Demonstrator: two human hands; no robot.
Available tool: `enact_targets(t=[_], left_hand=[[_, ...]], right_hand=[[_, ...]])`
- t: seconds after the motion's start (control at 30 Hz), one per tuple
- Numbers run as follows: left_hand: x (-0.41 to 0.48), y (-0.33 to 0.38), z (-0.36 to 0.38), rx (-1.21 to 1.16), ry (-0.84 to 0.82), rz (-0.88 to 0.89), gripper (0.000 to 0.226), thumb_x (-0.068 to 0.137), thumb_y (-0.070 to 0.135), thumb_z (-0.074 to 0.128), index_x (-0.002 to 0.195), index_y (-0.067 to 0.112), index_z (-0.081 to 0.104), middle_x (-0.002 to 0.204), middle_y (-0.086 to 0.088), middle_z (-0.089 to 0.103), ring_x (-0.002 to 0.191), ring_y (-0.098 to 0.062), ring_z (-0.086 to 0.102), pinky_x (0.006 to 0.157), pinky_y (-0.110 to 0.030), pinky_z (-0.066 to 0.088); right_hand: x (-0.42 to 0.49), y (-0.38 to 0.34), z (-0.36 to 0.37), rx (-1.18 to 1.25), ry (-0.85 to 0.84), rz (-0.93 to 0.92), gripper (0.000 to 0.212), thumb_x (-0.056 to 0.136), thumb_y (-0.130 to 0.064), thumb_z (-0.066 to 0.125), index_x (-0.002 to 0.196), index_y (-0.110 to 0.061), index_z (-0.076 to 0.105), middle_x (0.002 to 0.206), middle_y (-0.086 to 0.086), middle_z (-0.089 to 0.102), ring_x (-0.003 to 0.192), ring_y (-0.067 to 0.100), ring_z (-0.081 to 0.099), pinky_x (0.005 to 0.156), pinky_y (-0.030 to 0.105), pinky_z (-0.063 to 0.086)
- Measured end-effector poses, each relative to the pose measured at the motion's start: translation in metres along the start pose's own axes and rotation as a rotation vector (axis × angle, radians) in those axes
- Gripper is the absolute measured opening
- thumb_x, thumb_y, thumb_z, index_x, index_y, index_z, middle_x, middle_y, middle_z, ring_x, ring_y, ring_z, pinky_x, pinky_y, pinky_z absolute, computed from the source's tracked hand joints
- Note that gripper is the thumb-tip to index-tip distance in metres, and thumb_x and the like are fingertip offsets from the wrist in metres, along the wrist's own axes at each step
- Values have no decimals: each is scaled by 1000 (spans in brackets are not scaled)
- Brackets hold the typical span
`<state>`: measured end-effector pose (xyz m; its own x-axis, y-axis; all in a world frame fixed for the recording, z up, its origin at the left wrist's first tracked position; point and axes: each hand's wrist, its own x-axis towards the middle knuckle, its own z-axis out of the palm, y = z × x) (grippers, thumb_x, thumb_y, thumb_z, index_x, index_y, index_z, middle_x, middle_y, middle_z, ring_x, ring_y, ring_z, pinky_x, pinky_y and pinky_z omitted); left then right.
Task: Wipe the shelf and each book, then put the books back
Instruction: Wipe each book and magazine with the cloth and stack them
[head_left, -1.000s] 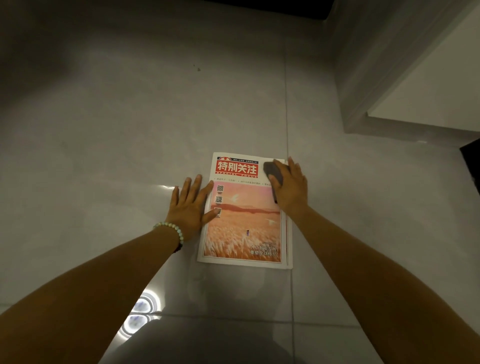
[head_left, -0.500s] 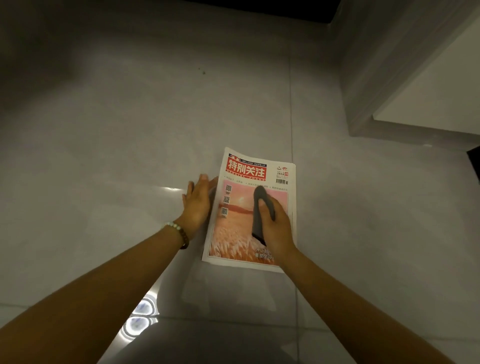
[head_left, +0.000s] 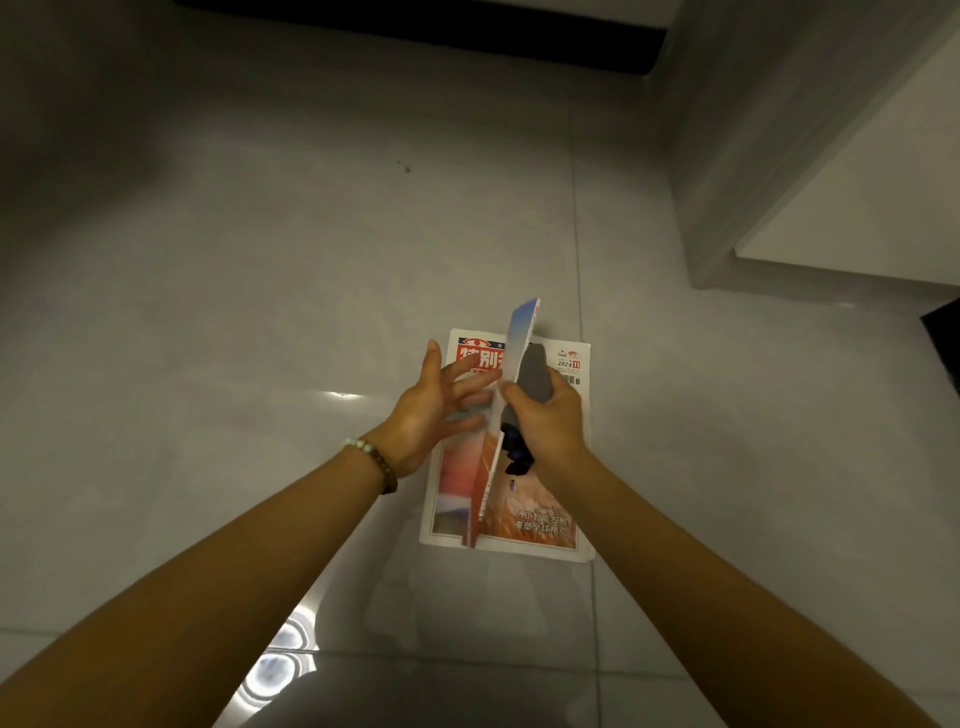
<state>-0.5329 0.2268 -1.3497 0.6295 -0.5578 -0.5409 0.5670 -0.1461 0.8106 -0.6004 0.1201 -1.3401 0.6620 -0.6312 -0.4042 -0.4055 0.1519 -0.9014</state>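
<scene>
A magazine (head_left: 540, 525) with a red title and an orange field cover lies flat on the grey tile floor. Above it a second magazine (head_left: 522, 332) stands on edge, its blue upper corner pointing away from me. My right hand (head_left: 550, 426) grips a grey cloth (head_left: 535, 376) and holds the raised magazine's right side with the thumb at its edge. My left hand (head_left: 431, 410), with a bead bracelet at the wrist, has its fingers spread against the raised magazine's left face.
A white cabinet or wall corner (head_left: 857, 208) rises at the right. A dark band (head_left: 415, 31) runs along the top. A dark object (head_left: 943, 338) shows at the right edge. Ceiling lights reflect on the floor (head_left: 275, 670) near me.
My right hand wiped down the cover with the cloth, then both hands lifted the top magazine up on edge. An identical-looking magazine is now uncovered beneath it.
</scene>
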Motion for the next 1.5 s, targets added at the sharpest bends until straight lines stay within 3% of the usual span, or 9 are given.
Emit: enact_targets(t=[0.17,0.3,0.6,0.7,0.8,0.97,1.17,1.37,1.5], left_hand=[[1,3,-6,41,-18,-19,50,95,59,24,127,29,46,134,3,51,123,-18,48,104,-36,37],[0,11,-6,-28,-21,-2,48,94,55,35,113,21,63,105,-7,71,91,-22,69,74,-34,57],[9,-24,-6,393,153,118,36,86,11,66,120,5,57,115,-14,64,87,-20,65,58,-11,51],[8,-35,-16,649,191,266,69,78,32,74,136,17,41,124,-4,58,109,-22,59,78,-20,54],[9,-50,-34,1201,136,329,122,60,85,55,152,22,6,156,-5,17,141,-27,22,113,-40,21],[14,-69,-51,1439,7,335,124,45,101,13,141,32,-22,156,4,-17,144,-22,-15,110,-35,-10],[19,-70,-54,1518,-22,386,122,50,99,10,140,26,-29,149,10,-29,138,-14,-31,109,-34,-23],[20,-71,-55,1474,-13,422,117,54,97,19,143,31,-19,153,12,-19,140,-11,-24,111,-35,-20],[20,-71,-54,1488,-9,404,114,57,95,24,141,33,-23,150,14,-24,138,-11,-28,110,-35,-22]], right_hand=[[5,-39,-32,330,-169,110,34,87,-14,65,120,-7,59,108,15,69,92,30,69,78,41,58],[14,-54,-69,472,-255,95,26,89,-10,60,114,-5,60,107,16,70,84,26,70,68,35,60],[42,22,-109,-170,174,-162,24,87,-23,68,101,-9,56,89,12,62,68,21,58,63,33,57],[49,31,-94,-288,172,-283,50,88,-23,67,131,-10,47,119,3,56,101,13,53,79,14,48],[48,61,-70,-647,-11,-407,61,93,-46,51,146,-20,32,148,3,38,133,19,38,110,38,34],[56,83,-61,-1087,-250,-738,61,96,-55,13,146,-27,34,155,1,30,145,18,13,119,39,6],[101,60,-54,-1048,125,-356,48,102,-32,34,150,-25,25,158,11,15,146,32,8,117,45,4],[87,62,-16,-1162,-237,-779,52,97,-39,20,144,-25,38,152,6,34,144,29,21,115,45,10],[120,48,-29,-1084,191,-299,48,103,-36,23,150,-26,23,159,8,15,146,32,6,116,50,3]])
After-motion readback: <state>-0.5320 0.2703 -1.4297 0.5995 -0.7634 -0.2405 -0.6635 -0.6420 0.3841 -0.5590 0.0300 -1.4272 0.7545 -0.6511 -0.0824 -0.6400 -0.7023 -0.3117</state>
